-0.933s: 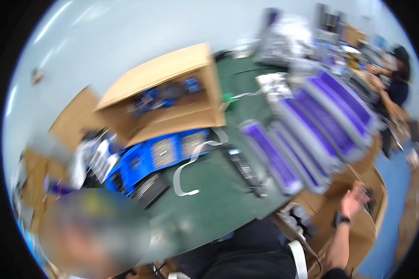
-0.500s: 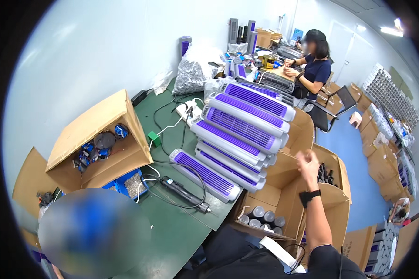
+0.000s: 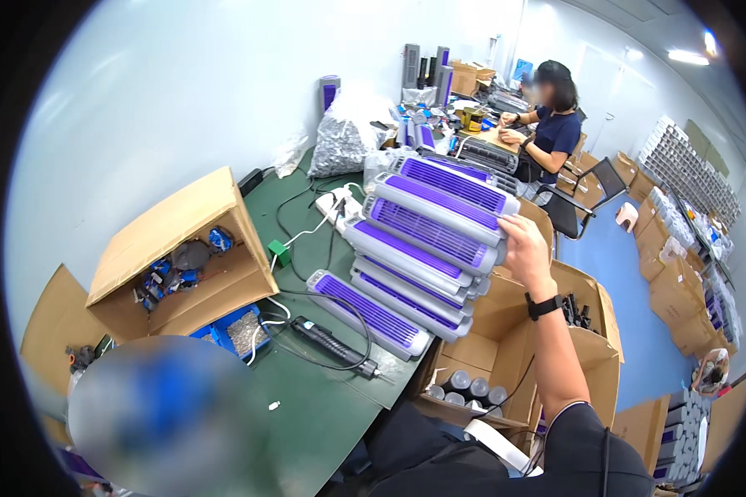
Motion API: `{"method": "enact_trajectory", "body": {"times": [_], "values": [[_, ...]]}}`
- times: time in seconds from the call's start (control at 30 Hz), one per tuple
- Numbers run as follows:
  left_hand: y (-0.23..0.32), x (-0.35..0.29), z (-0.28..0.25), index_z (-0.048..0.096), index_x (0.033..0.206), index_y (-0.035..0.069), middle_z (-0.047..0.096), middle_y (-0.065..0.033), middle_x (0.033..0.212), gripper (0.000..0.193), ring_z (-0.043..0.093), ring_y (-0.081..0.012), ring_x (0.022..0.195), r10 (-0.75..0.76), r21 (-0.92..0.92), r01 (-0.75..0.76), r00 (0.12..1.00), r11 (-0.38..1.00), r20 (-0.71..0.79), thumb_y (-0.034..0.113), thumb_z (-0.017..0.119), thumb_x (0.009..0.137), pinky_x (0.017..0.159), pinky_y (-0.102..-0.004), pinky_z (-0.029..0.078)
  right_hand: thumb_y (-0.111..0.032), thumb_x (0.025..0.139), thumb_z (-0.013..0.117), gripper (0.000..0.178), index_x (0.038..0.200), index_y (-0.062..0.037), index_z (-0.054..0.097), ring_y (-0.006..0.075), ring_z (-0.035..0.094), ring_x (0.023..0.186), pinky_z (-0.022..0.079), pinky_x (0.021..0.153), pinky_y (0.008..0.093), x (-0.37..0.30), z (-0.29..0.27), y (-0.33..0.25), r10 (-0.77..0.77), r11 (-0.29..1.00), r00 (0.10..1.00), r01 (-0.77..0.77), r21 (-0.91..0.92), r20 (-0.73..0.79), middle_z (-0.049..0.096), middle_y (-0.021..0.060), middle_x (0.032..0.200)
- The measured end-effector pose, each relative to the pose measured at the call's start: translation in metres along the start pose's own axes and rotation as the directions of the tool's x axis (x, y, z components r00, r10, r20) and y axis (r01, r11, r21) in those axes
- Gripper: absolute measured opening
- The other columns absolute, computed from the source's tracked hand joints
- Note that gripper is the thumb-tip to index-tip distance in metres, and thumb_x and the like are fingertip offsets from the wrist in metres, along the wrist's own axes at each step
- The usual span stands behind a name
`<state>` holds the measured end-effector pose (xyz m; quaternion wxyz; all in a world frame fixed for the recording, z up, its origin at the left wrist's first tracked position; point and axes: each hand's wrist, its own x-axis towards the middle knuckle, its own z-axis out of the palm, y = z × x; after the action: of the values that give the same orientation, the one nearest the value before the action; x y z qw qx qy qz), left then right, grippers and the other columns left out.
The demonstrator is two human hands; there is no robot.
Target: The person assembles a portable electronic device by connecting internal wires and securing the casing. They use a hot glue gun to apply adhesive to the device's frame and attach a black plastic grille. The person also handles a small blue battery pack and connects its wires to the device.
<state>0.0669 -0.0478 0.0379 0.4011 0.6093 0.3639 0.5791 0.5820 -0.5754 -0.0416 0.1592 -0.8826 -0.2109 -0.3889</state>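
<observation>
My right hand [image 3: 525, 247], with a black band on its wrist, reaches up to the stack of long grey housings with purple slatted grilles. Its fingers are bent around the right end of one grey-and-purple housing [image 3: 443, 201] near the top. Below it in the pile lie more such housings [image 3: 410, 258], stacked unevenly at the table's right edge. A single housing [image 3: 365, 311] rests at the bottom, nearest the electric screwdriver [image 3: 327, 341]. My left hand does not show; a large blurred patch covers the lower left.
Open cardboard boxes [image 3: 506, 323] stand right of the table, one with grey cylinders [image 3: 472, 385]. On the green table [image 3: 307, 414] are a tipped box of blue parts [image 3: 182, 207], a blue tray [image 3: 244, 327], cables and a power strip [image 3: 336, 203]. Another person [image 3: 555, 124] works beyond.
My right hand has moved left and up from above the open boxes to the end of a stacked housing. A small white piece on the table shows more fully.
</observation>
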Motion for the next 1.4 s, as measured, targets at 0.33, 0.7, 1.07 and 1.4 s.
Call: {"method": "enact_trajectory", "body": {"times": [0.33,0.7,1.07,1.4], "values": [[-0.144,-0.097,0.010,0.038,0.160,0.001,0.051,-0.0142,0.152,0.070,0.051,-0.0313,0.136,-0.457,-0.372,0.570,0.817,0.733,0.352,0.021,0.071,0.101,0.118,-0.0472,0.040,0.002,0.091,0.074,0.026,0.114,-0.0069,0.077,0.0294,0.076,0.092,0.059,0.082,0.0372,0.032,0.012,-0.001,0.040,0.992,0.935,0.003,0.123,-0.353,0.078,0.0152,0.101],[-0.130,-0.119,0.029,0.048,0.151,-0.003,0.060,-0.0196,0.143,0.091,0.056,-0.0298,0.134,-0.353,0.387,0.121,0.707,0.914,0.613,0.016,0.095,0.075,0.118,-0.0409,0.040,-0.006,0.097,0.077,0.016,0.109,0.0034,0.075,0.0050,0.065,0.071,0.053,0.061,0.0219,0.048,-0.042,-0.102,0.429,0.270,0.870,-0.380,0.884,0.243,0.074,0.0019,0.091],[0.016,-0.119,0.097,0.045,0.157,0.004,0.041,-0.0296,0.156,0.109,0.039,-0.0491,0.146,0.156,0.229,-0.735,0.415,0.638,0.896,0.045,0.094,0.069,0.118,-0.0732,0.022,-0.002,0.087,0.081,0.013,0.094,0.0069,0.074,0.0139,0.070,0.073,0.056,0.068,0.0275,-0.018,-0.050,-0.222,-0.171,-0.015,0.601,-0.794,0.607,0.781,0.077,0.0112,0.088],[-0.012,-0.147,0.124,0.025,0.163,-0.008,0.056,-0.0293,0.132,0.112,0.061,-0.0424,0.117,-0.061,-0.035,0.152,0.584,0.988,0.810,0.046,0.087,0.086,0.101,-0.0513,0.050,-0.023,0.065,0.105,0.119,0.159,-0.0016,0.035,0.0300,0.058,0.135,0.052,0.110,0.0461,-0.116,-0.036,-0.329,-0.760,0.139,0.258,-0.833,0.536,0.597,0.053,0.0152,0.150]]}}
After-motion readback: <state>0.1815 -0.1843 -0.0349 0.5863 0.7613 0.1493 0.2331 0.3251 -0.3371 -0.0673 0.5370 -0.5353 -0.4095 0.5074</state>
